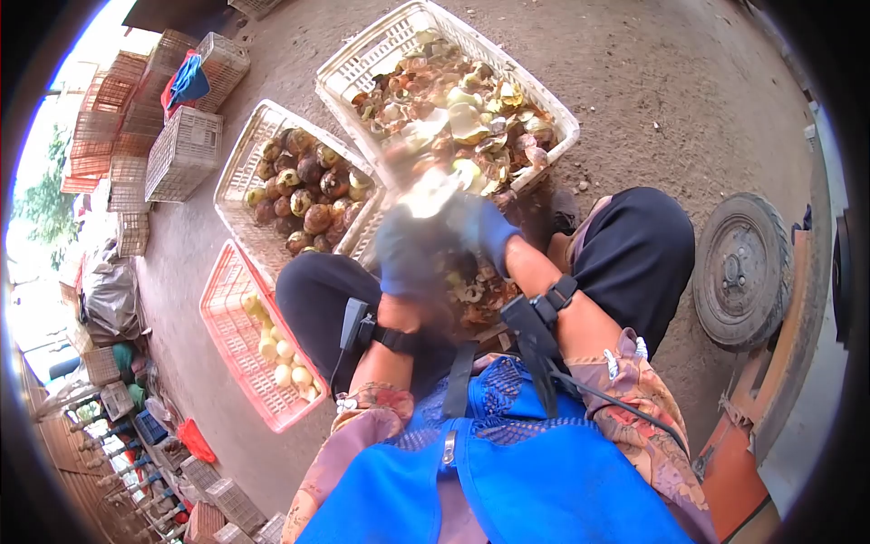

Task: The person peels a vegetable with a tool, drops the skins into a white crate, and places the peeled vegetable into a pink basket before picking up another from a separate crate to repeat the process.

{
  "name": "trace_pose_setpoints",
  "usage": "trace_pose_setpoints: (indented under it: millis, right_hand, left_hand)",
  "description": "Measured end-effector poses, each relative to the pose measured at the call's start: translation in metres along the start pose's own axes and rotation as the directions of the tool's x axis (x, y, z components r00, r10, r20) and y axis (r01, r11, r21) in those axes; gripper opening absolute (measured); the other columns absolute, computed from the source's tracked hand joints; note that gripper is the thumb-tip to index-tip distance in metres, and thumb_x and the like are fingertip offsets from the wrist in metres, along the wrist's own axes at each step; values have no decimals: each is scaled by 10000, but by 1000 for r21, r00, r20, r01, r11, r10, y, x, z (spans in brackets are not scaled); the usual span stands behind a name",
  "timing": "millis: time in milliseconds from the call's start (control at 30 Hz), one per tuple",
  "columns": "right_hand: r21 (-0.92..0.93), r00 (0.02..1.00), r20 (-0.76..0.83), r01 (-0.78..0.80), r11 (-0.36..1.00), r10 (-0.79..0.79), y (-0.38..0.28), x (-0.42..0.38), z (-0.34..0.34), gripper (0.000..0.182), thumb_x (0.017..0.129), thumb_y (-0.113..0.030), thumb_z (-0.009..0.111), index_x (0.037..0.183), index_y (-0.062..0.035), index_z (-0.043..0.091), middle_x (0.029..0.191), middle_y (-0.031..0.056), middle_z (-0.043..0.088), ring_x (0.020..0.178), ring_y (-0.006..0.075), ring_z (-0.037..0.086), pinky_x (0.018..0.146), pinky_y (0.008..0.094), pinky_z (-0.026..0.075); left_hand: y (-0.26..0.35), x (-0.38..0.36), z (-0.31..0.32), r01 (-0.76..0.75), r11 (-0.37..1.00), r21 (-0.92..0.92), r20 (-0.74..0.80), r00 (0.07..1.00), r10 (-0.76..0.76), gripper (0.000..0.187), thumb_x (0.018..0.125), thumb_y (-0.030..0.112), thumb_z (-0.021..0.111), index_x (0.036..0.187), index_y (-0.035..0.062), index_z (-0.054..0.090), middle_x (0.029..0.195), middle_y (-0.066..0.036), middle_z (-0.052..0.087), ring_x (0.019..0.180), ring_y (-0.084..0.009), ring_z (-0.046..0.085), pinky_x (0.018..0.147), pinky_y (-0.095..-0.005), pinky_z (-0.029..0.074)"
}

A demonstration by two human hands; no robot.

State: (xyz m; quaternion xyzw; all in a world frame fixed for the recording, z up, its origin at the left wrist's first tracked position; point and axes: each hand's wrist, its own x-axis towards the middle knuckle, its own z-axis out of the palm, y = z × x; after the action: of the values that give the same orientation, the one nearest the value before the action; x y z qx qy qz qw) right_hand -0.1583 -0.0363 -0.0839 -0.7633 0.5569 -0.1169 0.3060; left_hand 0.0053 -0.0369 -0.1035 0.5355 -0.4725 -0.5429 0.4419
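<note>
Seated operator, both hands in dark blue gloves, worked over the lap between the knees. Left hand was heavily motion-blurred; fingers appeared curled, but how far closed and on what, cannot tell. Right hand likewise blurred, fingers bent toward the left hand's; a pale blurred object sat just beyond both sets of fingertips, apparently held between them, grip not resolvable. Directly below the fingers lay a pile of brown husk scraps on the lap, probably where trimmings dropped. Just past the fingertips stood a white crate full of peelings, placed within easy tossing reach, judged. To the left of the left fingers, a second white crate held dark unpeeled fruit, close for picking up. Nearer the body on that side, a red crate held pale peeled pieces. An old wheel lay well apart, right of the right fingers.
</note>
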Motion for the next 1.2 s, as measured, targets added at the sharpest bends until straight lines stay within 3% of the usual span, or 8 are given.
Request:
trace_pose_setpoints:
  millis: [67, 133, 367, 533, 667, 767, 833, 1200]
  right_hand:
    - [221, 970, -238, 8, 975, 46, 1, -13, -4, 317, 822, -244, 605, 1099, -102, 663, 1027, 122, 675, 892, 314, 663, 843, 414, 520]
    - [342, 949, -243, -111, 933, 202, -5, -20, -7, 303, 821, -253, 611, 1080, -103, 657, 1038, 123, 669, 897, 312, 665, 840, 419, 521]
    - [-42, 965, -227, -146, 988, 133, -24, -38, -18, 278, 893, -248, 531, 1141, -162, 623, 903, 149, 683, 824, 352, 672, 684, 444, 533]
    - [-272, 954, -271, -203, 941, 127, -34, -35, -23, 254, 847, -206, 574, 1085, -138, 631, 876, 103, 692, 787, 287, 700, 627, 453, 547]
    - [-195, 946, -47, -322, 926, 319, -29, -20, -16, 304, 825, -342, 656, 1036, -122, 646, 1005, 105, 705, 918, 281, 694, 828, 456, 514]
    - [-145, 931, -32, -364, 920, 364, -28, -14, -12, 289, 843, -347, 639, 1013, -117, 678, 1016, 103, 702, 945, 272, 686, 828, 435, 519]
    - [-69, 922, -58, -387, 919, 384, -26, -15, -14, 279, 853, -345, 630, 994, -115, 700, 1017, 103, 701, 959, 265, 681, 822, 417, 524]
    - [-170, 933, -136, -353, 920, 333, -18, -14, -21, 217, 840, -276, 643, 959, -117, 731, 983, 96, 704, 902, 269, 695, 787, 390, 536]
  left_hand:
    - [-1, 1, -3, -328, 770, 547, 168, 944, 283, 372, 903, 381, 622, 1100, 65, 641, 934, -51, 677, 842, -187, 625, 699, -330, 513]
    - [37, -9, 13, 126, 957, -261, 143, 986, -90, 362, 898, 387, 630, 1093, 83, 645, 910, -55, 673, 898, -230, 618, 743, -388, 515]
    - [27, -12, 6, 229, 722, -653, 111, 972, -207, 268, 900, 321, 640, 1056, 104, 619, 975, -75, 660, 923, -258, 621, 826, -437, 508]
    - [18, -8, 2, -425, 858, 288, 111, 905, 411, 177, 832, 26, 665, 1003, 24, 621, 928, -55, 535, 766, -151, 574, 691, -284, 521]
    - [26, -16, 14, -89, 974, -207, 63, 993, 104, 207, 816, 79, 711, 997, 31, 622, 922, -53, 530, 762, -156, 576, 641, -275, 527]
    - [24, -9, 15, -285, 864, 414, 37, 954, 297, 216, 839, 141, 644, 1024, 75, 553, 921, -55, 592, 825, -210, 637, 770, -351, 549]
    - [61, -17, 38, 79, 891, -446, -8, 996, -92, 207, 819, 117, 631, 1008, 72, 558, 939, -52, 588, 823, -195, 628, 756, -340, 548]
    - [52, -9, 37, 140, 917, -374, 31, 990, -139, 186, 836, 175, 618, 974, 67, 557, 933, -36, 604, 821, -157, 610, 726, -284, 526]
